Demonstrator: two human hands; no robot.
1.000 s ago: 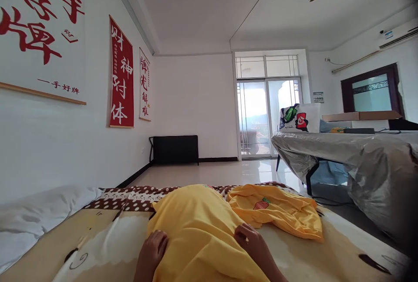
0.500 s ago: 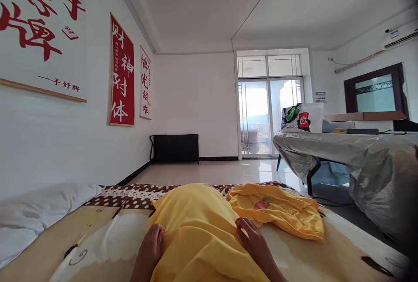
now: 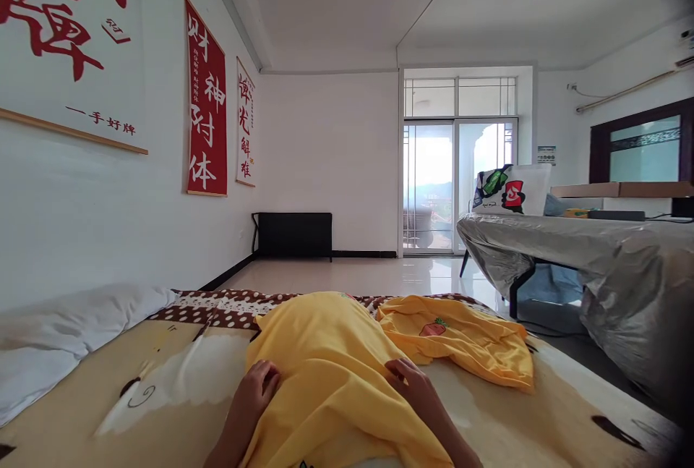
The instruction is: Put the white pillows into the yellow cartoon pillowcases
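Head view: the yellow garment point(image 3: 319, 359) lies bottom middle. Left hand point(image 3: 256, 383) and right hand point(image 3: 413, 381) curl fingers at its sides; I can't tell if they pinch. Looks soft, light, floppy; hold both edges.

On your bedsheet point(image 3: 184, 374), the near cloth point(image 3: 325, 374) lies at twelve o'clock, a second cloth point(image 3: 466, 345) at one, a pillow point(image 3: 70, 338) at ten; beyond, a tabletop point(image 3: 569, 236) at two carries a bag point(image 3: 512, 189).
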